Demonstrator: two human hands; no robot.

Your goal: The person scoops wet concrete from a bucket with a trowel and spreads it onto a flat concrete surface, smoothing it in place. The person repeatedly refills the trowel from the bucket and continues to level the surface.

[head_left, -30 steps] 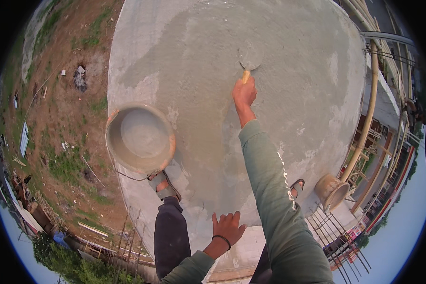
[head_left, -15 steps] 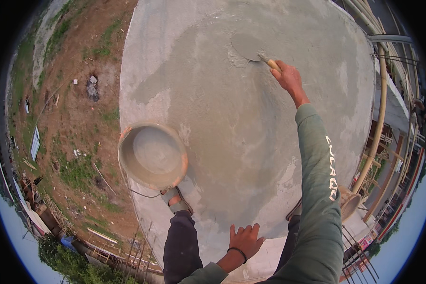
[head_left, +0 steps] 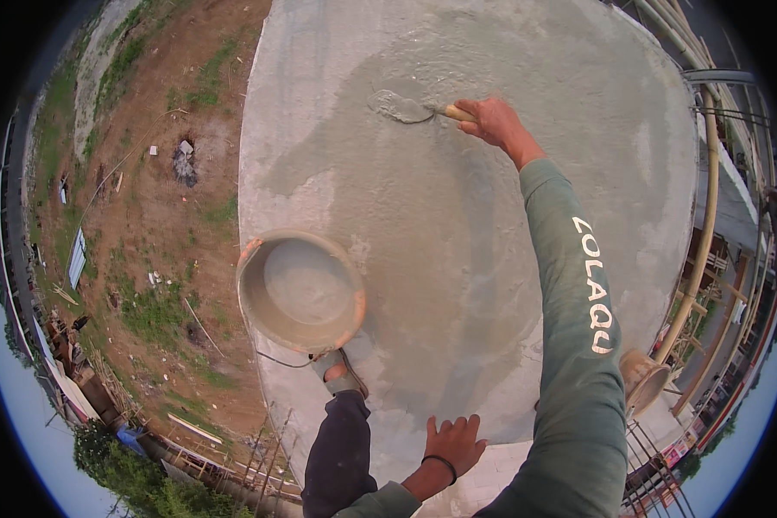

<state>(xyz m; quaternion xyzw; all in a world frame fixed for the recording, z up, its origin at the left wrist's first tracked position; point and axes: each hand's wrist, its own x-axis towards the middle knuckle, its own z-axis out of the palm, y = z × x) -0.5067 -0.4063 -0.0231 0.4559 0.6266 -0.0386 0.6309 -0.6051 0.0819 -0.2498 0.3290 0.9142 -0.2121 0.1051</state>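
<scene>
My right hand (head_left: 495, 121) is wrapped round the wooden handle of a trowel (head_left: 451, 112), out in front over the wet cement (head_left: 406, 186). Grey cement coats the trowel's rounded blade, which lies at the surface and points left. Close to my body, my left hand (head_left: 456, 444) has its fingers spread and holds nothing; a dark band circles its wrist. Whether its fingertips touch the slab below, I cannot tell. At my left foot stands a round bucket (head_left: 263, 302) with a cement-smeared inside and grey material at its bottom.
The pale slab (head_left: 272, 112) ends at a left edge, with brown ground (head_left: 160, 216) and grass lower beyond it. A second bucket (head_left: 643, 380) stands to the right, beside bamboo poles (head_left: 704, 216). Thin upright rods (head_left: 656, 470) rise at the lower right.
My right hand has swept the trowel to the left, and more cement now covers its blade. The whole view has shifted slightly. My left hand stays open near my body.
</scene>
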